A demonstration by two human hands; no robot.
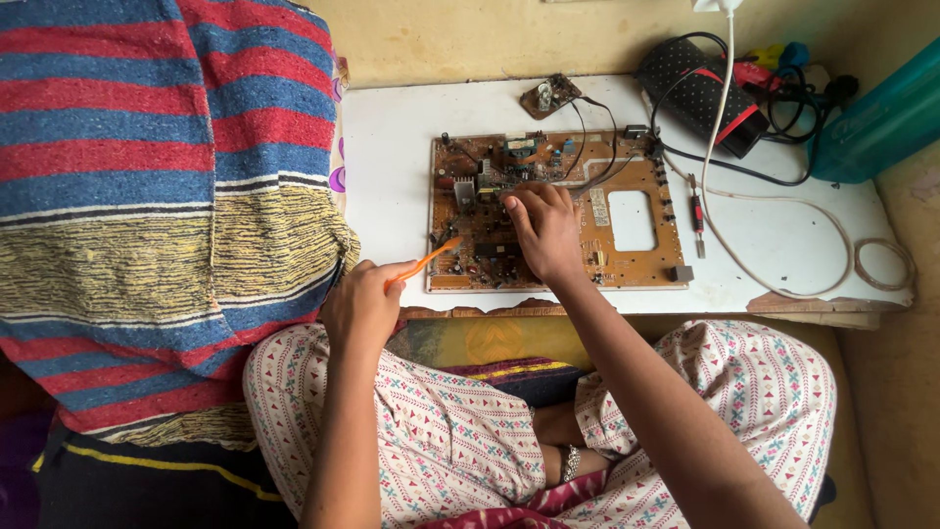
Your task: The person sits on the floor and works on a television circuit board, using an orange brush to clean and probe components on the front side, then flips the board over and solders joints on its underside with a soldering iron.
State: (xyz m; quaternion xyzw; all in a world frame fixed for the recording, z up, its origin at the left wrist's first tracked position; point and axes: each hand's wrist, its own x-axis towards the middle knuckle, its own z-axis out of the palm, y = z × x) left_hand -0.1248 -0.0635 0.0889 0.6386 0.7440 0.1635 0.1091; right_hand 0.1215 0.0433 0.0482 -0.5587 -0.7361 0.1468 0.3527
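Orange plastic stick (423, 263) pinched in left hand (360, 306); right hand (544, 233) fingers spread, seemingly empty, on brown circuit board (627, 264).

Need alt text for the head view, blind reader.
Seen from above, a seated person's right hand rests fingers-down on a brown circuit board lying on a white table, while the left hand holds a thin orange tool pointed at the board's left edge. Cables, a screwdriver and a black pouch lie to the right; a striped blanket hangs at left.

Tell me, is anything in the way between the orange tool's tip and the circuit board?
Nothing visible. The left hand holds the orange tool, its tip at the circuit board near the left edge. The right hand rests farther right on the board.
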